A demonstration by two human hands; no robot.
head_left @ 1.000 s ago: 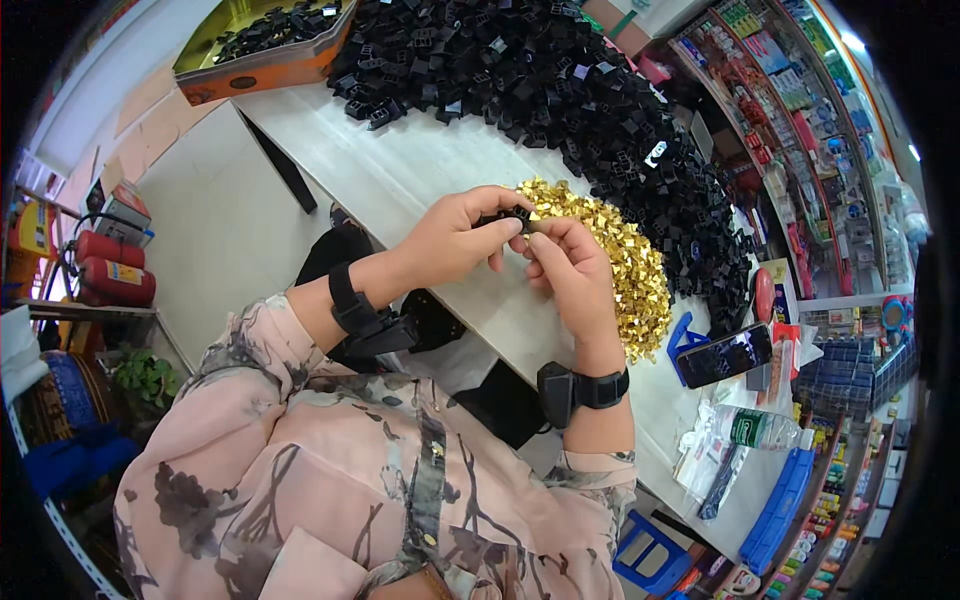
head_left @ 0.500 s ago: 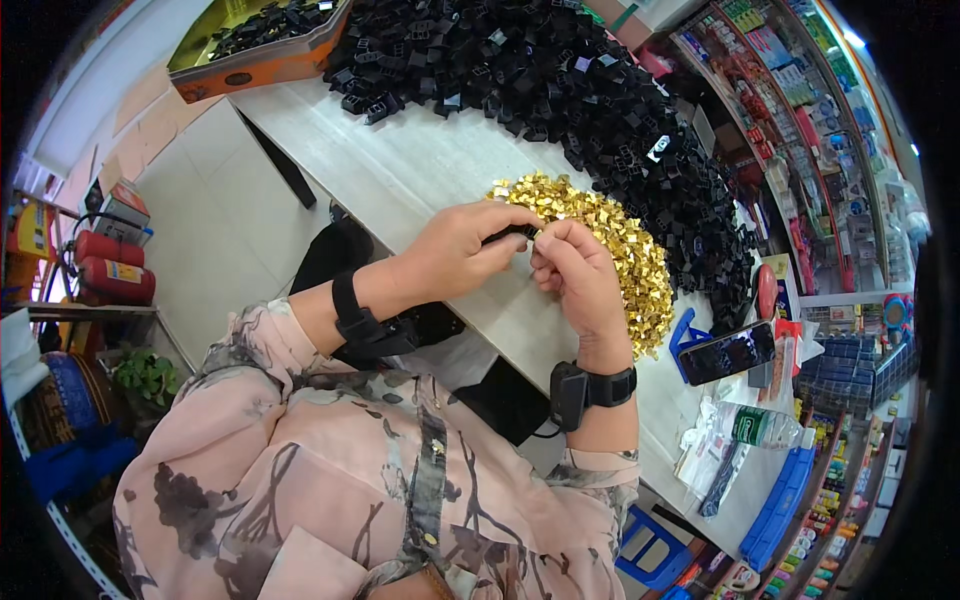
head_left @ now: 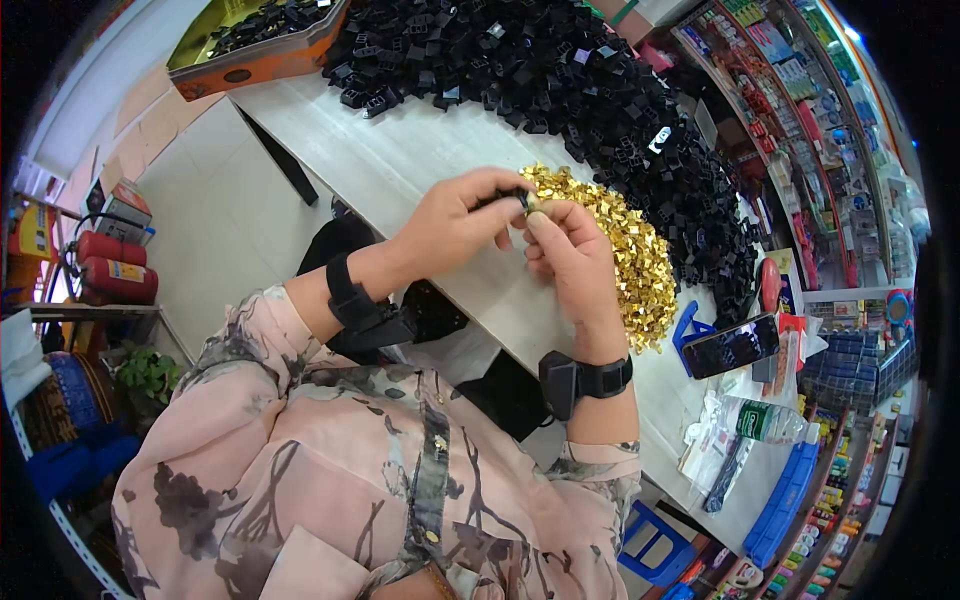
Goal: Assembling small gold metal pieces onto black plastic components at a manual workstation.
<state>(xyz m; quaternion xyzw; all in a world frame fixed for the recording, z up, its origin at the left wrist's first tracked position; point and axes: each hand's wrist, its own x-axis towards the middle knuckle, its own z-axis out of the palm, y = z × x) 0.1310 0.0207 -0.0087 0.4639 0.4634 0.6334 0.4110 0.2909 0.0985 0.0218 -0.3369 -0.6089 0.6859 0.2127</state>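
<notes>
Above the table's near edge, my two hands meet fingertip to fingertip. My left hand [head_left: 452, 222] is closed round a small black plastic piece [head_left: 517, 194], mostly hidden by the fingers. My right hand [head_left: 574, 250] pinches at the end of that piece, where a bit of gold shows between the fingertips; its shape is too small to make out. Just beyond my right hand lies a heap of small shiny gold pieces [head_left: 640, 262]. Behind it, a large pile of black plastic pieces [head_left: 500, 60] spreads across the table.
An orange tin [head_left: 255, 70] with more black pieces stands at the far left. On the right are a phone [head_left: 732, 346] on a blue stand, a water bottle [head_left: 765, 421] and a blue tray [head_left: 783, 500]. Stocked shelves [head_left: 800, 130] line the right side.
Both hands have shifted slightly away from me, still together. The black piece is now tilted differently between the fingers, and my left wrist has turned a little.
</notes>
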